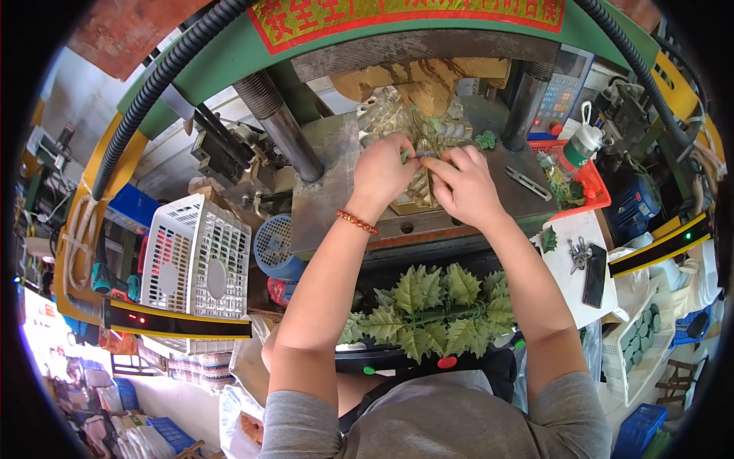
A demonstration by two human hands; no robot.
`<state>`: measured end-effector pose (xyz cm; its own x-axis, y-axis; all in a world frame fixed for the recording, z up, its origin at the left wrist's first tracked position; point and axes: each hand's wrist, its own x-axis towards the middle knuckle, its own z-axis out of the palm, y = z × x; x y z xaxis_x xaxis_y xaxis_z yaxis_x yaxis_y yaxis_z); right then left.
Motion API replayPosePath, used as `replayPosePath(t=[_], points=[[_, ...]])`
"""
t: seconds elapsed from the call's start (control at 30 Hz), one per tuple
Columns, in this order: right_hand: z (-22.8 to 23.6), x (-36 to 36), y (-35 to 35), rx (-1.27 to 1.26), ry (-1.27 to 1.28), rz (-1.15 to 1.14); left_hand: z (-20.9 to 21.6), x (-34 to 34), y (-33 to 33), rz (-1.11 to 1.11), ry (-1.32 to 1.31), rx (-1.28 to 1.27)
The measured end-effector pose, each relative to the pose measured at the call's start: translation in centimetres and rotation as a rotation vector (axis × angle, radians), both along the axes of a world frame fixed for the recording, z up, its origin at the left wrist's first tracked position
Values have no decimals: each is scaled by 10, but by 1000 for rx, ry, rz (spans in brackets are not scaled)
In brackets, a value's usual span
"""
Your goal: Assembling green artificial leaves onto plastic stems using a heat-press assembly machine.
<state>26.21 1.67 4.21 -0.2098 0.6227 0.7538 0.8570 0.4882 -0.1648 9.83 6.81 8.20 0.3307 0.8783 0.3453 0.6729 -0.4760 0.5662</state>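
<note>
Both my hands meet over a brass-coloured leaf mould [417,196] on the steel bed [329,200] of a green press. My left hand [384,174], with a beaded bracelet at the wrist, pinches a small piece showing a bit of green. My right hand [464,183] comes in from the other side, its fingers drawn together at the same spot; what they grip is hidden. Above my fingers hangs the stained upper block [428,80]. In front of the bed lies a bunch of green artificial leaves [440,310]. Metal snips [527,183] rest right of my right hand.
Thick steel columns [284,134] flank the mould. A red basket [600,197] with a bottle [579,149] stands right, above a white board [562,268] with keys [579,254] and a phone [595,278]. White crates [191,260] stand left. Yellow-black sensor bars [176,320] flank me.
</note>
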Motion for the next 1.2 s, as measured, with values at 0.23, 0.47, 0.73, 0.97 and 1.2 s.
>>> replayPosePath(t=[0.23,0.47,0.73,0.97,1.2], points=[[13,-18,12,-194,315,46,2,-14,-1,17,7,-81],[5,-35,15,-29,157,-45,-12,-23,2,26,-12,-20],[4,-49,15,-160,184,-139,-18,-31,-2,53,-4,35],[7,-70,10,-327,246,-240,-31,-39,-2,68,-57,60],[-8,-75,13,-202,104,-193,-39,-46,-1,54,-60,57]])
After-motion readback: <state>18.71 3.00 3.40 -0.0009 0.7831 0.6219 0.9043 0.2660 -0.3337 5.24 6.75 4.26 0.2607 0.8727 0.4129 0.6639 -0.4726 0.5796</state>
